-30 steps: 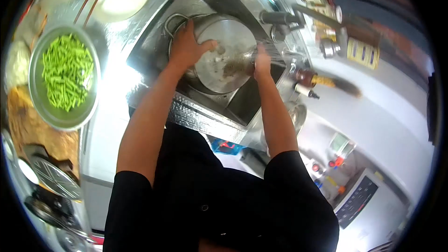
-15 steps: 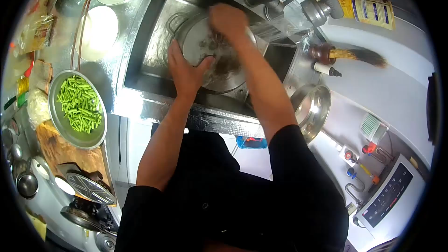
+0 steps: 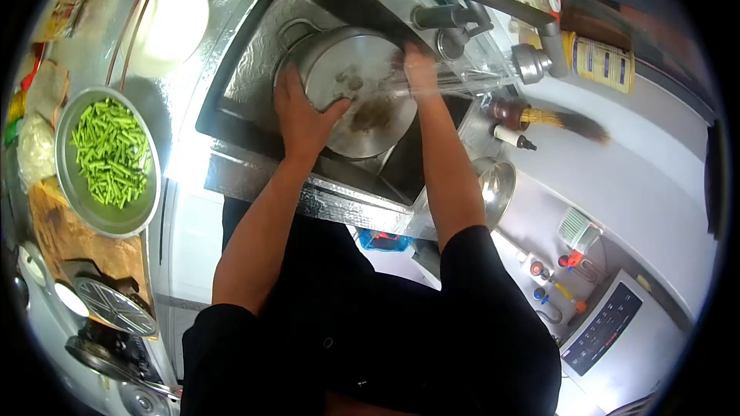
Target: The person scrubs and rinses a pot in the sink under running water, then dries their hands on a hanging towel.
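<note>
A metal pot [image 3: 366,62] lies bottom up in the sink, with a loop handle on its far left. Brown stains [image 3: 372,115] mark its wet base. My left hand [image 3: 304,119] grips the pot's left side, its thumb over the base and its fingers along the wall. At the right edge of the pot is my right hand [image 3: 420,69], closed against the side and partly hidden by running water [image 3: 462,77]. That stream comes from the grey faucet [image 3: 532,62] and falls across the hand and the base.
The dark metal sink [image 3: 239,100] surrounds the pot. On the left counter stand a bowl of cut green beans [image 3: 112,154], white plates [image 3: 166,27] and a wooden board [image 3: 85,239]. A metal basin [image 3: 497,185], a brush [image 3: 555,119] and a small bottle [image 3: 512,137] are to the right.
My right hand has moved from over the pot's base to its right edge. More of the stained base shows. My left hand stays on the pot while the view has turned slightly.
</note>
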`<state>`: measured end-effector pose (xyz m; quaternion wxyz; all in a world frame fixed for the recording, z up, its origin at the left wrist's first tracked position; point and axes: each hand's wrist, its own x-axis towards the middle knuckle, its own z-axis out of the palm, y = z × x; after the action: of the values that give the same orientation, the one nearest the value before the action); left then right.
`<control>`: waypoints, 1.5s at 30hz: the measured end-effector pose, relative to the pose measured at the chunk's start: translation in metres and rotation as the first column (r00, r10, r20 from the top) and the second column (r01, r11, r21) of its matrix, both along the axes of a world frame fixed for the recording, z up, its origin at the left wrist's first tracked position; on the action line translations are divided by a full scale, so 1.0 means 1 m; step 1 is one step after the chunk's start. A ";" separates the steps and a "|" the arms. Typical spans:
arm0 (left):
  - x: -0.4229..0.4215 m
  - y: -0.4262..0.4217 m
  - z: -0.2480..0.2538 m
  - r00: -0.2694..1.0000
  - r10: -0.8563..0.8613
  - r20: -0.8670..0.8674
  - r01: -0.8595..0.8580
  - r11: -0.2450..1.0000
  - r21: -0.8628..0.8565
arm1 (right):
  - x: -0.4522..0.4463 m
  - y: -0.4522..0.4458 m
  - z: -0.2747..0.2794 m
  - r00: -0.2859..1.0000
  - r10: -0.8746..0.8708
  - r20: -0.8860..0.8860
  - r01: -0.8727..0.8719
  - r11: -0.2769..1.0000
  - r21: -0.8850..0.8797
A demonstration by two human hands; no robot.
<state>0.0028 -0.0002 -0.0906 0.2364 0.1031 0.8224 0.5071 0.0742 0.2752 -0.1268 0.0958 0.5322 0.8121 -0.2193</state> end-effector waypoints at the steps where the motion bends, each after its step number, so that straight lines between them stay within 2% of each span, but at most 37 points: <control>1: -0.001 0.001 -0.001 0.999 -0.018 -0.030 0.018 1.000 -0.021 | -0.034 -0.020 0.022 0.922 0.386 -0.016 -0.377 0.909 0.178; 2: -0.002 0.002 -0.003 0.998 -0.033 -0.061 0.030 0.999 -0.043 | -0.066 -0.035 0.024 0.701 0.692 0.172 -0.708 0.644 0.290; 3: -0.002 0.001 -0.005 0.999 -0.021 -0.047 0.018 0.998 -0.055 | -0.090 -0.065 0.034 0.705 0.709 0.028 -0.680 0.664 0.309; 5: 0.000 0.003 -0.005 0.995 0.016 -0.097 -0.016 1.000 0.002 | -0.111 -0.116 0.058 0.472 0.866 0.164 -0.869 0.426 0.252; 6: -0.004 0.005 -0.010 0.995 0.035 -0.096 -0.033 0.999 0.018 | -0.108 -0.130 0.060 0.457 0.872 0.178 -0.876 0.406 0.258; 8: -0.004 0.002 -0.024 0.958 -0.103 -0.268 0.124 0.990 0.063 | -0.087 -0.148 0.056 0.122 0.954 -0.275 -0.814 0.254 0.523; 9: -0.001 0.001 -0.018 0.964 -0.086 -0.250 0.106 0.992 0.068 | -0.086 -0.136 0.051 0.110 0.956 -0.271 -0.828 0.239 0.508; 11: 0.001 0.002 -0.001 0.998 0.066 -0.007 -0.066 0.998 0.016 | -0.095 -0.089 0.043 0.427 0.894 0.134 -0.893 0.394 0.218; 12: 0.005 0.000 0.002 0.997 0.075 0.003 -0.075 0.997 0.010 | -0.090 -0.079 0.050 0.837 0.535 -0.114 -0.504 0.835 0.223; 13: 0.003 0.001 0.002 0.997 0.074 -0.037 -0.075 0.997 -0.012 | -0.071 -0.047 0.023 0.899 0.365 -0.243 -0.326 0.927 0.188; 14: 0.000 0.003 -0.001 0.994 0.079 -0.078 -0.082 0.996 -0.029 | -0.079 -0.058 0.027 0.892 0.380 -0.244 -0.339 0.921 0.193; 15: 0.004 0.006 -0.006 0.990 0.096 -0.105 -0.102 0.993 -0.052 | -0.080 -0.078 0.039 0.735 0.633 -0.244 -0.523 0.758 0.389; 16: 0.005 0.009 -0.010 0.991 0.101 -0.086 -0.105 0.994 -0.042 | -0.075 -0.095 0.044 0.531 0.828 -0.180 -0.639 0.531 0.557; 17: 0.005 0.008 -0.016 0.992 0.093 -0.081 -0.095 0.995 -0.016 | -0.080 -0.101 0.019 0.314 0.948 -0.053 -0.760 0.284 0.584; 18: 0.009 0.004 -0.017 0.993 0.085 -0.079 -0.085 0.996 0.003 | -0.072 -0.102 0.024 0.314 0.948 -0.048 -0.772 0.285 0.568; 19: 0.001 0.002 -0.005 0.997 0.060 0.039 -0.060 0.998 0.003 | -0.075 -0.096 0.031 0.327 0.943 -0.060 -0.808 0.312 0.499; 20: -0.003 0.005 -0.003 0.996 0.083 0.027 -0.083 0.996 0.010 | -0.088 -0.085 0.039 0.328 0.942 -0.071 -0.837 0.325 0.441; 21: -0.003 0.006 -0.005 0.997 0.075 0.036 -0.074 0.997 -0.028 | -0.083 -0.055 0.035 0.535 0.845 -0.006 -0.792 0.504 0.345; 22: 0.003 0.005 -0.006 0.997 0.058 0.060 -0.053 0.996 -0.072 | -0.084 -0.060 0.035 0.525 0.851 -0.002 -0.800 0.495 0.338; 24: 0.007 0.007 -0.010 0.993 0.106 0.049 -0.103 0.993 -0.050 | -0.072 -0.070 0.042 0.737 0.661 -0.144 -0.599 0.736 0.315; 25: 0.004 0.009 -0.012 0.993 0.108 0.052 -0.106 0.993 -0.050 | -0.077 -0.096 0.048 0.566 0.791 -0.231 -0.687 0.608 0.399; 26: 0.007 0.007 -0.012 0.994 0.089 0.063 -0.085 0.995 -0.054 | -0.088 -0.103 0.049 0.567 0.791 -0.230 -0.691 0.609 0.390; 28: 0.014 0.000 -0.008 0.994 0.077 0.078 -0.075 0.997 -0.026 | -0.093 -0.113 0.045 0.180 0.972 -0.150 -0.844 0.231 0.484; 29: 0.005 0.003 -0.011 0.994 0.091 0.061 -0.092 0.996 0.020 | -0.093 -0.104 0.049 0.267 0.941 -0.211 -0.811 0.337 0.479; 31: 0.001 0.006 -0.010 0.997 0.077 0.020 -0.076 0.997 -0.031 | -0.050 -0.059 0.034 0.691 0.677 -0.252 -0.552 0.720 0.420; 32: 0.005 0.003 -0.006 0.998 0.054 -0.014 -0.055 0.995 -0.088 | -0.017 -0.021 0.024 0.701 0.704 -0.116 -0.594 0.666 0.452; 33: 0.004 0.002 -0.006 0.999 0.043 -0.023 -0.045 0.995 -0.088 | 0.012 -0.023 0.020 0.877 0.445 -0.181 -0.382 0.875 0.296; 34: 0.001 0.002 -0.007 0.999 0.036 -0.036 -0.039 0.997 -0.072 | 0.041 -0.025 0.017 0.972 0.083 -0.219 -0.055 0.990 0.131; 35: 0.002 0.002 -0.009 0.999 0.022 -0.044 -0.025 0.998 -0.060 | 0.068 -0.028 0.015 0.943 -0.254 -0.213 0.264 0.964 0.020; 36: 0.004 0.003 -0.013 0.998 0.003 -0.055 -0.007 0.998 -0.067 | 0.104 -0.041 0.003 0.950 -0.061 -0.305 0.105 0.986 0.127; 37: 0.006 0.006 -0.021 0.996 0.004 -0.093 -0.011 0.997 -0.075 | 0.084 -0.093 0.041 0.969 -0.222 -0.112 0.237 0.961 0.142; 40: 0.000 -0.001 -0.033 0.981 -0.070 -0.182 0.067 0.998 -0.021 | 0.099 -0.168 0.023 0.932 0.026 -0.362 0.141 0.893 0.428; 41: -0.012 -0.002 -0.028 0.992 -0.123 -0.035 0.121 0.992 -0.038 | 0.095 -0.172 0.027 0.924 -0.013 -0.383 0.185 0.890 0.416; 42: -0.023 -0.003 -0.022 0.978 -0.166 0.123 0.174 0.983 -0.051 | 0.096 -0.174 0.031 0.918 0.250 -0.307 -0.056 0.849 0.525; 43: -0.036 -0.001 -0.031 0.954 -0.248 0.165 0.263 0.962 -0.073 | 0.099 -0.178 0.037 0.849 0.492 -0.194 -0.291 0.740 0.607; 44: -0.050 0.004 -0.037 0.948 -0.273 0.165 0.289 0.954 -0.083 | 0.098 -0.184 0.046 0.861 0.467 -0.201 -0.268 0.753 0.601; 45: -0.065 0.009 -0.042 0.934 -0.339 0.118 0.351 0.930 -0.107 | 0.095 -0.191 0.055 0.851 0.513 -0.110 -0.374 0.740 0.560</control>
<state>-0.0626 0.0089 -0.1324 0.3676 0.2060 0.8094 0.4090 0.1693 0.0845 -0.0719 -0.1073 0.2940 0.9493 -0.0297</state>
